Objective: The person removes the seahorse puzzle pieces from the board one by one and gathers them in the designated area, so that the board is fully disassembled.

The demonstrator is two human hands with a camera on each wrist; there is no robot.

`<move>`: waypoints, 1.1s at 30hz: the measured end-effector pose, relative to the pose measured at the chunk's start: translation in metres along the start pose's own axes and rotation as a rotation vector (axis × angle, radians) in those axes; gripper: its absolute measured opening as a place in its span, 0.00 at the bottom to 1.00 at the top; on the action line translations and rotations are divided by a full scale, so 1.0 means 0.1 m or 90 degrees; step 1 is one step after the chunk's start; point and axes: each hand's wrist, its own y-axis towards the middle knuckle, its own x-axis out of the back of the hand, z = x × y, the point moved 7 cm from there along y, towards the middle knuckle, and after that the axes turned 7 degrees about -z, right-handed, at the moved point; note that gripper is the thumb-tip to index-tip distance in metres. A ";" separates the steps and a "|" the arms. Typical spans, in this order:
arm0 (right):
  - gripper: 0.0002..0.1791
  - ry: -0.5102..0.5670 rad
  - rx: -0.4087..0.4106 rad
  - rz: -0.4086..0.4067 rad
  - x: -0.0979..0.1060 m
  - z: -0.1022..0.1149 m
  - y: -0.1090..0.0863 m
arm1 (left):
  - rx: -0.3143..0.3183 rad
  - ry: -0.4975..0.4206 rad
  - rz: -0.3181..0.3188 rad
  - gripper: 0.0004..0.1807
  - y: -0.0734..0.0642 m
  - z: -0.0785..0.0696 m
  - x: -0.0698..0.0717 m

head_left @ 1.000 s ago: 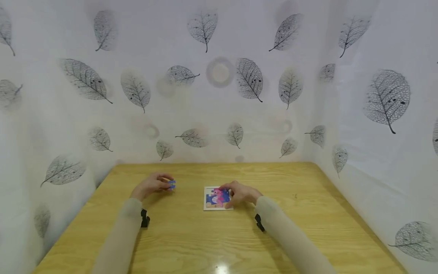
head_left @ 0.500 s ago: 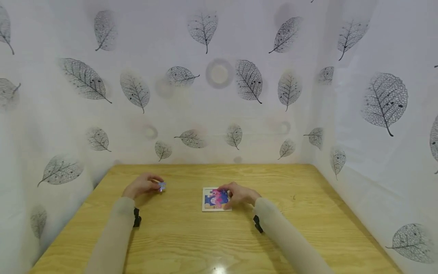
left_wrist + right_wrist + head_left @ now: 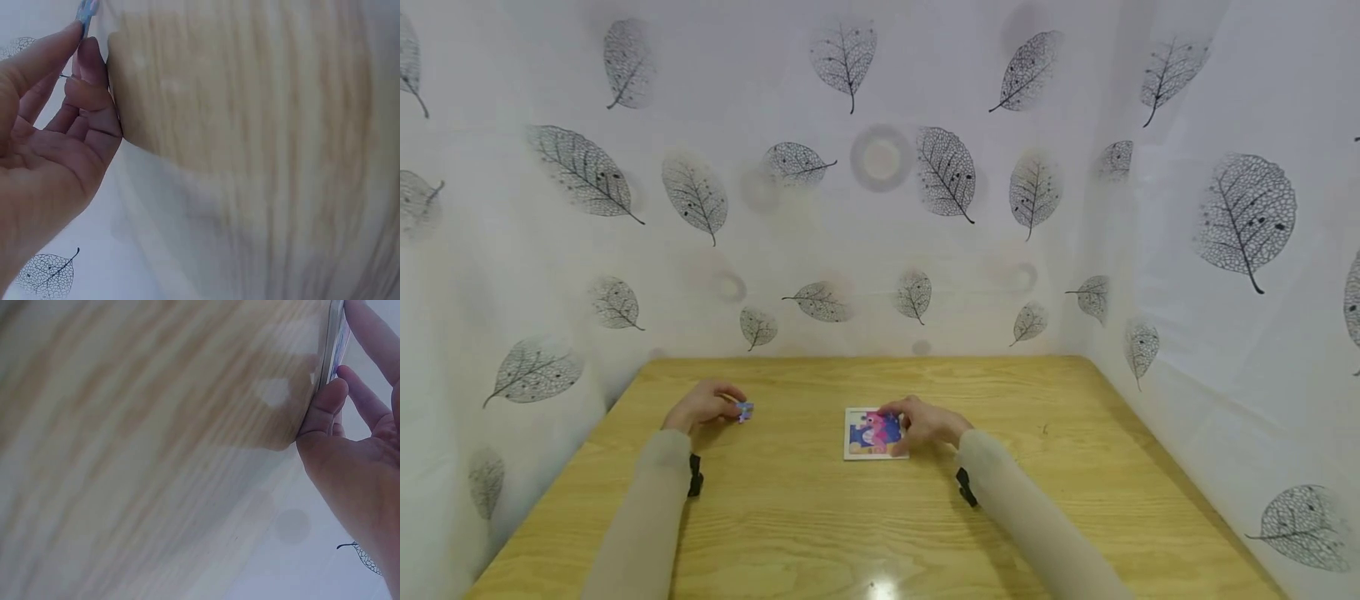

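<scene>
My left hand (image 3: 706, 403) pinches a small blue-purple jigsaw piece (image 3: 745, 412) between thumb and fingers, over the left part of the table. At the top edge of the left wrist view, the piece (image 3: 87, 14) shows almost edge-on at the fingertips. A square jigsaw puzzle (image 3: 857, 436) with a white frame and a pink figure on blue lies flat near the middle. My right hand (image 3: 928, 422) holds it at its right side, fingers over the upper part and thumb lower down, hiding part of the picture. The right wrist view shows the puzzle's edge (image 3: 331, 344) beside the fingers.
The wooden table (image 3: 820, 517) has its far edge and sides close to a pale curtain (image 3: 850, 242) printed with grey leaves. Black wrist straps (image 3: 695, 477) sit on both sleeves.
My left hand has moved left with the jigsaw piece, away from the puzzle, and the piece has turned in the fingers. The right hand stays at the puzzle.
</scene>
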 end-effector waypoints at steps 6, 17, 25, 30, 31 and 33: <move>0.42 -0.026 0.005 -0.001 0.00 0.00 0.01 | -0.005 0.034 -0.010 0.18 -0.01 -0.01 0.02; 0.41 -0.020 0.010 0.000 0.00 0.01 0.01 | 0.004 0.047 -0.022 0.19 0.00 0.03 0.02; 0.41 -0.014 0.005 0.003 0.00 0.01 0.00 | -0.019 0.071 -0.001 0.22 0.00 0.00 -0.01; 0.41 -0.004 -0.008 0.001 0.00 0.01 -0.01 | -0.040 0.085 -0.021 0.21 -0.03 -0.05 -0.01; 0.41 0.002 -0.013 0.001 0.00 0.00 -0.01 | -0.042 0.083 -0.024 0.21 -0.04 -0.06 -0.02; 0.41 0.005 -0.019 0.002 0.00 0.00 -0.02 | -0.041 0.080 -0.025 0.20 -0.04 -0.06 -0.02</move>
